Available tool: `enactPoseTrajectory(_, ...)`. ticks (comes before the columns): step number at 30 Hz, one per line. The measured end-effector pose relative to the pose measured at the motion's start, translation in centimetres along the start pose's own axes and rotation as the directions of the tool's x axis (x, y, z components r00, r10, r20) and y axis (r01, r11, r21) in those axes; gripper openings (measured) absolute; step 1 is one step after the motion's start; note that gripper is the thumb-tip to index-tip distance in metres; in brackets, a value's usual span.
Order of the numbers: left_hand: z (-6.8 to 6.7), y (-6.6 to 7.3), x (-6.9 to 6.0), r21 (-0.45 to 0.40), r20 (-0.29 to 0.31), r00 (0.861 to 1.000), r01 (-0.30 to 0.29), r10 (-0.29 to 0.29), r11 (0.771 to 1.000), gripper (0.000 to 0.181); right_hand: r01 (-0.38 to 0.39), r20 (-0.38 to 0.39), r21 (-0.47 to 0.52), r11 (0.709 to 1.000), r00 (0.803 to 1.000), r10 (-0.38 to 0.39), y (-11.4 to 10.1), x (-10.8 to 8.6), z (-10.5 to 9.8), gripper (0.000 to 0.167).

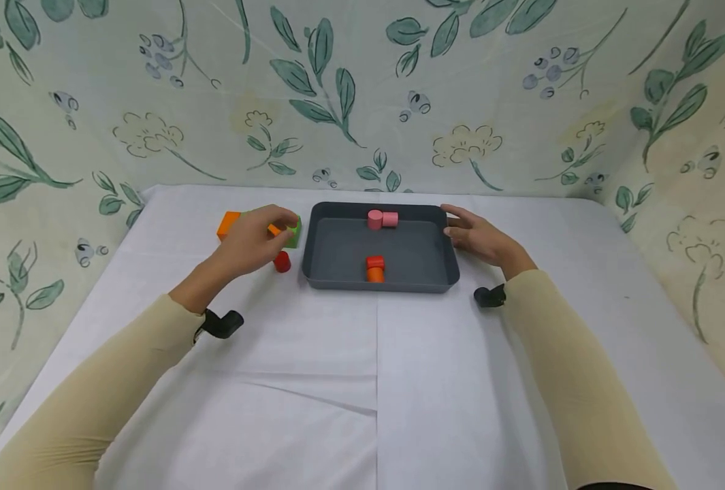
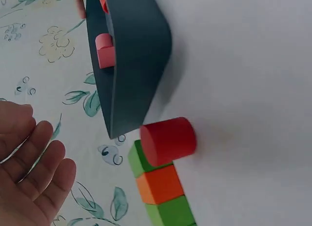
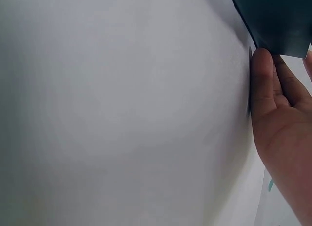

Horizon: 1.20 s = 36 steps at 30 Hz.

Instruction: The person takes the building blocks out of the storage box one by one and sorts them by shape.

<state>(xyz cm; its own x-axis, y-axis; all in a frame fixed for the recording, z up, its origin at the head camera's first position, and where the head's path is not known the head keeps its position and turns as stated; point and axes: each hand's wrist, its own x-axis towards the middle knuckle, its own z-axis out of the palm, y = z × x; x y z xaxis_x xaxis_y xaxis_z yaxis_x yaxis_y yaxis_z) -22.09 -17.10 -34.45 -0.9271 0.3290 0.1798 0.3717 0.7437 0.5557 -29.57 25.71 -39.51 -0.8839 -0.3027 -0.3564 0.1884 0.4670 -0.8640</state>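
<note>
My left hand (image 1: 253, 238) hovers over a row of orange and green blocks (image 1: 228, 223), fingers loosely bent and holding nothing; it partly hides the row. A red cylinder (image 1: 282, 261) lies just in front of them, larger in the left wrist view (image 2: 170, 139) beside a green and an orange cube (image 2: 161, 183). At the right side of the dark grey tray (image 1: 411, 255), my right hand (image 1: 481, 238) touches the outer wall with mostly straight fingers. Inside the tray, two pink cylinders (image 1: 375, 219) sit by the far wall, and a red piece (image 1: 375, 261) and an orange piece (image 1: 375, 275) near the front.
A white cloth (image 1: 313, 395) with creases and a centre seam covers the table. Leaf-patterned fabric (image 1: 362, 102) hangs behind and at both sides. Each wrist carries a small black camera, one near the left sleeve (image 1: 222, 324).
</note>
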Motion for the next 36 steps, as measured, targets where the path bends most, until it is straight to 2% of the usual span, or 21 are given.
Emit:
enactPoseTrajectory(5, 0.0, 2.5, 1.9, 0.067, 0.122, 0.988, -0.107, 0.098, 0.992, 0.029, -0.002, -0.003, 0.01, 1.0, 1.0, 0.002, 0.2, 0.2, -0.2, 0.068)
enactPoseTrajectory(9, 0.8, 4.0, 3.1, 0.122, 0.22, 0.965, -0.173, 0.143, 0.977, 0.03, -0.004, 0.003, 0.012, 1.0, 1.0, 0.004, 0.3, 0.3, -0.2, 0.068)
enactPoseTrajectory(15, 2.7, 5.8, 4.4, 0.172, 0.323, 0.93, -0.239, 0.174, 0.956, 0.032, 0.006, -0.003, 0.013, 1.0, 1.0, -0.006, 0.1, 0.0, -0.2, 0.068)
enactPoseTrajectory(17, 3.4, 6.4, 4.7, 0.174, 0.364, 0.913, -0.262, 0.185, 0.949, 0.032, 0.009, -0.004, 0.008, 1.0, 1.0, -0.009, 0.0, -0.1, -0.1, 0.068)
enactPoseTrajectory(22, 5.3, 7.4, 5.1, 0.169, 0.46, 0.856, -0.343, 0.234, 0.924, 0.032, 0.009, -0.006, 0.009, 1.0, 1.0, -0.009, 0.0, -0.2, 0.0, 0.068)
enactPoseTrajectory(29, 7.5, 7.8, 5.4, 0.221, 0.554, 0.802, -0.402, 0.225, 0.889, 0.033, 0.009, 0.001, 0.029, 1.0, 1.0, -0.009, 0.2, -0.2, 0.1, 0.068)
enactPoseTrajectory(32, 8.0, 7.8, 5.5, 0.257, 0.57, 0.792, -0.423, 0.217, 0.869, 0.035, 0.016, -0.003, 0.019, 1.0, 1.0, -0.016, 0.1, -0.2, 0.0, 0.068)
enactPoseTrajectory(36, 8.3, 7.9, 5.7, 0.273, 0.561, 0.798, -0.429, 0.219, 0.861, 0.037, 0.01, -0.008, 0.015, 1.0, 1.0, -0.01, 0.0, 0.0, -0.1, 0.068)
